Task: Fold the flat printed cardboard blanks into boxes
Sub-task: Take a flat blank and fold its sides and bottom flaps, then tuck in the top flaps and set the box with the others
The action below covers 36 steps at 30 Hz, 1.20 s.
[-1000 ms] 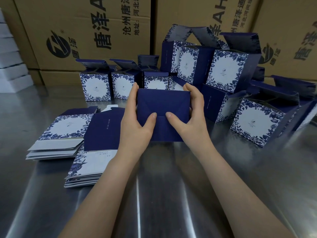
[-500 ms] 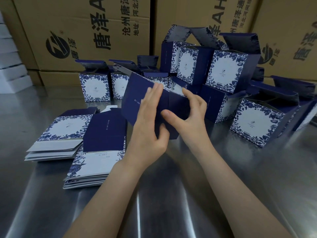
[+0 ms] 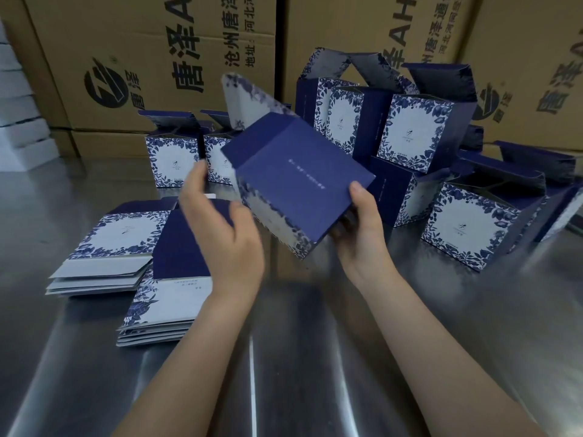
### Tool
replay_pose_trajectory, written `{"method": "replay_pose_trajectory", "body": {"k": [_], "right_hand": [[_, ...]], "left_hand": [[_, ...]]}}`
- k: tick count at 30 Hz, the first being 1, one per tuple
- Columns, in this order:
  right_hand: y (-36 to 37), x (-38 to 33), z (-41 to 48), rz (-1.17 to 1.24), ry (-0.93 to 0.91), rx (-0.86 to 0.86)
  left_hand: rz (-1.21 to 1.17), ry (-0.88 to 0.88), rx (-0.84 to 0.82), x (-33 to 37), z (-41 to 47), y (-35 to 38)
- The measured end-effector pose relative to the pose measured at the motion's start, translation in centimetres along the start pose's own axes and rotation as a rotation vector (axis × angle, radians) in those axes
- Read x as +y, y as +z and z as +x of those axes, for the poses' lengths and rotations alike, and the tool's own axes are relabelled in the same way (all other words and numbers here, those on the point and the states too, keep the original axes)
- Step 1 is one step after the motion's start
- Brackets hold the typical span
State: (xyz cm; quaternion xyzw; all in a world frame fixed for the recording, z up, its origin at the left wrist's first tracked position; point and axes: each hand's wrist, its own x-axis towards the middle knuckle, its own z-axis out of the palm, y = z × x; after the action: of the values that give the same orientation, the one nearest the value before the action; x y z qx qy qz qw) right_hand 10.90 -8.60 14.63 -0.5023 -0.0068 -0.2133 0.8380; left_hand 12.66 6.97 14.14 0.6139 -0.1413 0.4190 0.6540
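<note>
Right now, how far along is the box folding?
Done: a cluster of folded boxes stands at the back and right of the table, top flaps open. In hand: a tilted box is held in the air, the right hand gripping its near corner, the left hand open beside it. Left: a stack of flat blanks and a second stack on the table's left side.

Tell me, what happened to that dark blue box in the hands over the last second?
The box was lifted and turned. Its folded bottom faced the camera before, and now a tilted side with small print faces up. The left hand let go and is open beside it, so only the right hand grips its lower corner. The stacks of flat blanks and the finished boxes have not moved.
</note>
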Motion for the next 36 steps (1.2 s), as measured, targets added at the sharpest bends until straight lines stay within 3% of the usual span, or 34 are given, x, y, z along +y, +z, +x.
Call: {"method": "replay_pose_trajectory", "body": {"k": [3, 8, 13, 17, 20, 23, 25, 30, 34, 36], "right_hand": [[-0.2, 0.0, 0.0, 0.179, 0.046, -0.048], [-0.5, 0.1, 0.1, 0.37, 0.185, -0.076], [-0.7, 0.2, -0.3, 0.454, 0.276, -0.112], [-0.9, 0.1, 0.0, 0.345, 0.327, -0.044], [-0.9, 0.0, 0.6, 0.141, 0.319, 0.069], [-0.9, 0.4, 1.2, -0.134, 0.176, 0.096], [-0.7, 0.5, 1.1, -0.307, 0.036, 0.193], [1.2, -0.7, -1.1, -0.546, -0.528, 0.322], [3.0, -1.2, -3.4, -0.647, -1.029, 0.123], [3.7, -0.9, -4.4, -0.722, -1.135, -0.058]], "left_hand": [[-0.102, -0.352, 0.115, -0.7, 1.4, -0.4], [-0.476, -0.881, -0.158, -0.4, 2.0, -0.3], [-0.758, -1.0, -0.45, -0.3, 1.7, -0.4], [-0.751, -1.086, -0.47, -0.7, 2.0, -0.7], [-0.638, -1.067, -0.382, -0.8, 2.1, -0.5], [-0.628, -0.995, -0.23, -0.6, 2.0, -0.1], [-0.491, -0.871, -0.173, -0.4, 1.8, 0.3], [-0.208, -0.613, -0.136, 0.0, 0.3, 0.5], [-0.172, -0.491, -0.16, -0.3, -0.4, 0.9], [-0.164, -0.398, -0.189, -0.3, -0.7, 0.9]]}}
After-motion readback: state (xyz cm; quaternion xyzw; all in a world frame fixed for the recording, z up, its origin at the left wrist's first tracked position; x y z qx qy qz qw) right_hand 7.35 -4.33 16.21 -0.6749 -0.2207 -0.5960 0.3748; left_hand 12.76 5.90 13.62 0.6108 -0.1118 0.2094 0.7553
